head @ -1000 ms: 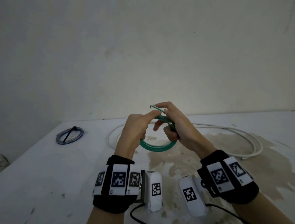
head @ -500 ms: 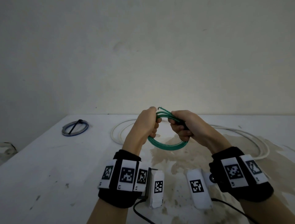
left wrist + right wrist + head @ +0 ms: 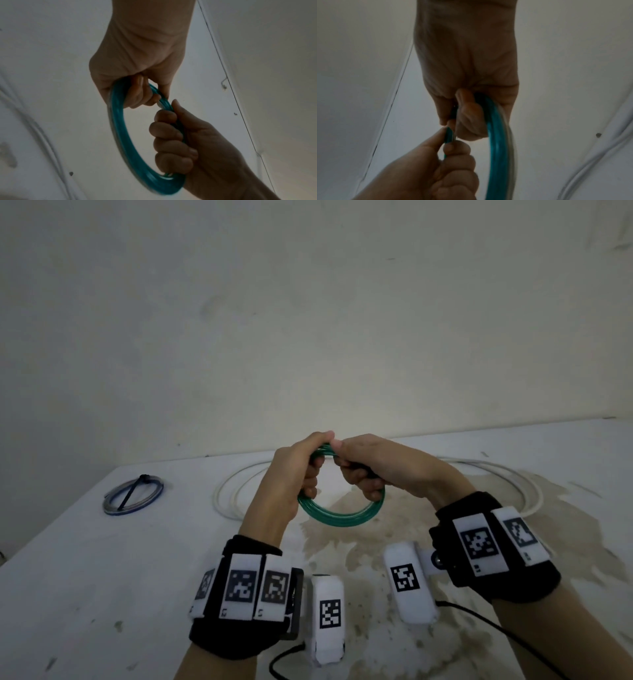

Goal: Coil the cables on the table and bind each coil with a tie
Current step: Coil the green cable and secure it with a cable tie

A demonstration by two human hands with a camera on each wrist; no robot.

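Gripping the coiled green plastic cable [image 3: 337, 513] in my left hand [image 3: 296, 470] at ten o'clock, my right hand [image 3: 368, 467] clenches it at two o'clock above the stained white table [image 3: 85, 559].

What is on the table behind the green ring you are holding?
Behind the green ring, a long white cable lies in big loose loops on the table. The left hand and right hand cover its middle, so that part cannot be seen.
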